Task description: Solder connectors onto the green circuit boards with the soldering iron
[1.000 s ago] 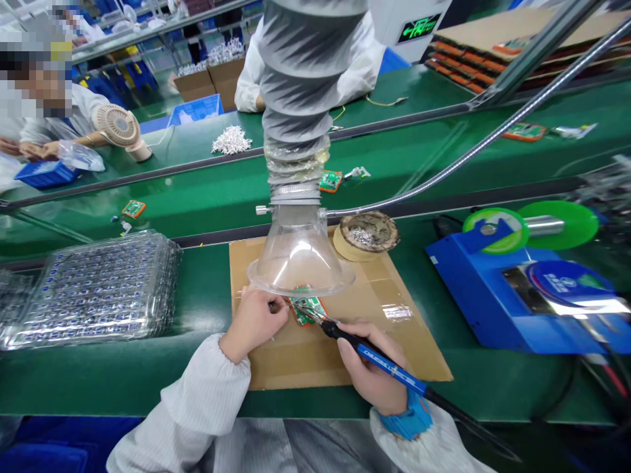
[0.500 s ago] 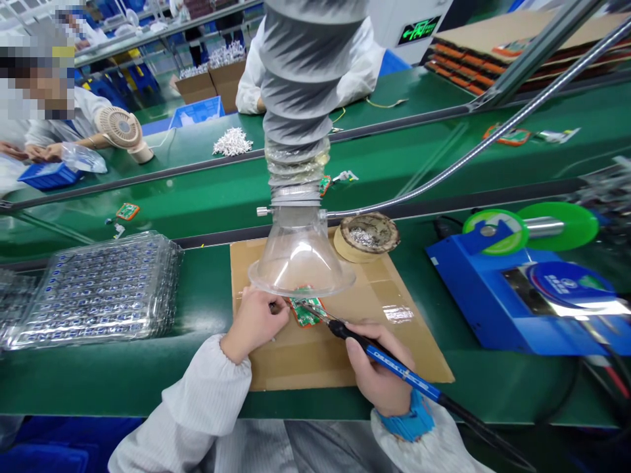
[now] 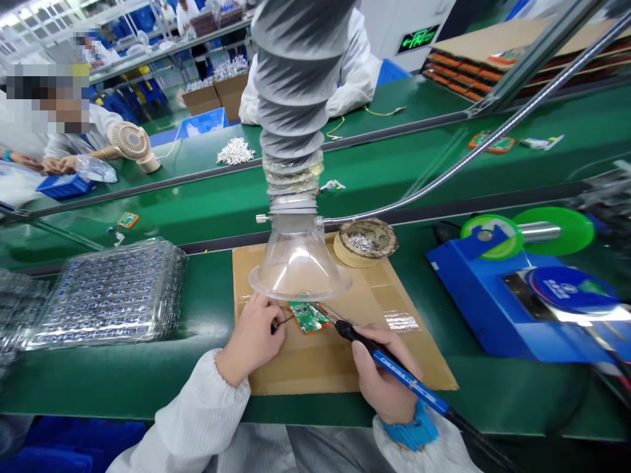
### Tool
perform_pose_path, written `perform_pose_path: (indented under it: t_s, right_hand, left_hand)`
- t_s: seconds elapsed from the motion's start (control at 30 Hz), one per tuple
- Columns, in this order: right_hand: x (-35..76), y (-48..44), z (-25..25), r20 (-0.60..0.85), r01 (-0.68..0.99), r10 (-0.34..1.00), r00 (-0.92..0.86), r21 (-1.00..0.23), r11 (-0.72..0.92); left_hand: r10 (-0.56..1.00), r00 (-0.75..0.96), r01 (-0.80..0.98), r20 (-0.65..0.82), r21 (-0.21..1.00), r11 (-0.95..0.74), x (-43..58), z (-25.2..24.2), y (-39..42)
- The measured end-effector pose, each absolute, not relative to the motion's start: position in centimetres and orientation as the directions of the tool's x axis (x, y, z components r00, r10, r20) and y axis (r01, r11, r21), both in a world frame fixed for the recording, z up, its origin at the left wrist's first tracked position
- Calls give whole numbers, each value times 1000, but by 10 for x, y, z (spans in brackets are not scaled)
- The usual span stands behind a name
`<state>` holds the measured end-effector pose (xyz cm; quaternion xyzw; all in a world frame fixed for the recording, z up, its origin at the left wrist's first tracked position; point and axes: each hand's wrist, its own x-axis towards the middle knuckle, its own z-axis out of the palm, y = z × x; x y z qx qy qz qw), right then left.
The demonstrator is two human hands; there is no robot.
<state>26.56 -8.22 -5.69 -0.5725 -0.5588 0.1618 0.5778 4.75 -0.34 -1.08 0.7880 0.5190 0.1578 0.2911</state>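
Observation:
In the head view, my right hand (image 3: 387, 378) is closed around the blue handle of a soldering iron (image 3: 411, 381). The iron's thin metal tip points up and left, over the right part of a green circuit board (image 3: 308, 316) with an orange edge. The board lies on a flat cardboard sheet (image 3: 340, 364), partly under a clear extraction hood (image 3: 300, 266). Just left of the board, my left hand (image 3: 256, 335) has its fingers pinched on a small dark part (image 3: 275, 326) with thin wires running toward the board. The fingers partly hide that part.
A round tin-cleaning pot (image 3: 365, 243) stands at the cardboard's back right. To the right is a blue solder-feeding unit (image 3: 473, 295) with green reels. Stacked clear trays (image 3: 108, 295) stand at left. Beyond, boards lie on a green conveyor (image 3: 207, 203); co-workers sit across it.
The iron's tip has shifted slightly right and away from the board's middle. My left hand has turned a little, so thin wires show between it and the board.

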Motion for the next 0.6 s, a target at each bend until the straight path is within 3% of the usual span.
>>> perform_pose_path:
  t_s: [0.1, 0.2, 0.27, 0.33, 0.47, 0.6]
  right_hand:
    - [267, -82, -58, 456, 441, 824, 338, -850, 289]
    - [273, -81, -56, 467, 439, 800, 375, -850, 290]
    - [282, -80, -55, 479, 454, 770, 421, -847, 278]
    - [293, -82, -57, 475, 475, 745, 468, -846, 241]
    - [311, -86, -65, 463, 507, 720, 516, -843, 179]
    - [310, -87, -63, 490, 555, 750, 444, -807, 199]
  left_hand:
    - [916, 366, 675, -164, 724, -140, 38, -4, 1]
    - [822, 391, 431, -413, 872, 233, 22, 6, 15]
    - [735, 439, 257, -518, 856, 449, 10, 11, 26]
    - [721, 402, 147, -565, 817, 558, -1, 13, 42]
    - [879, 21, 30, -476, 879, 475, -12, 15, 94]
    - [923, -371, 150, -99, 975, 164, 0, 18, 156]
